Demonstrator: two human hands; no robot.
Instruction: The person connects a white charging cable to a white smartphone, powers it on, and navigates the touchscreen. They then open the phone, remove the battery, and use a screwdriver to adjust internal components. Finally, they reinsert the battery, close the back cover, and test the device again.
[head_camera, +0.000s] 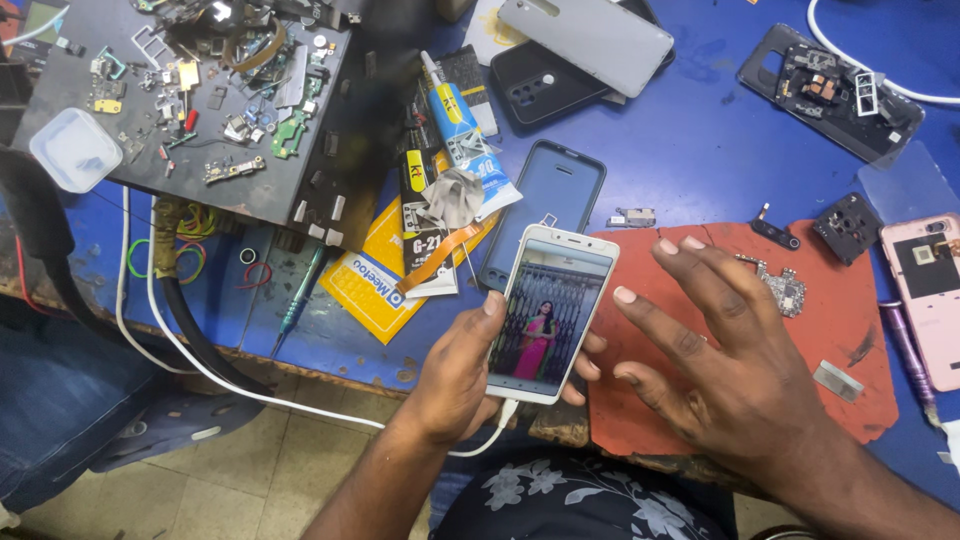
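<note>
My left hand (455, 375) holds a white smartphone (553, 312) upright over the near edge of the blue workbench. Its screen is lit and shows a picture of a person in a pink dress. A white cable (300, 405) plugs into the phone's bottom end and trails off to the left. My right hand (715, 345) hovers just right of the phone with its fingers spread, holding nothing, above a red rubber mat (850, 330). A small circuit board (785, 285) lies on the mat beyond my fingers.
A dark phone frame (545, 200) lies behind the white phone. Glue tubes (455, 125), a yellow packet (370, 280) and a screwdriver (300, 300) lie to the left. A black tray (330, 190) holds several small parts. A pink opened phone (925, 290) lies far right; phone backs (590, 40) lie at the top.
</note>
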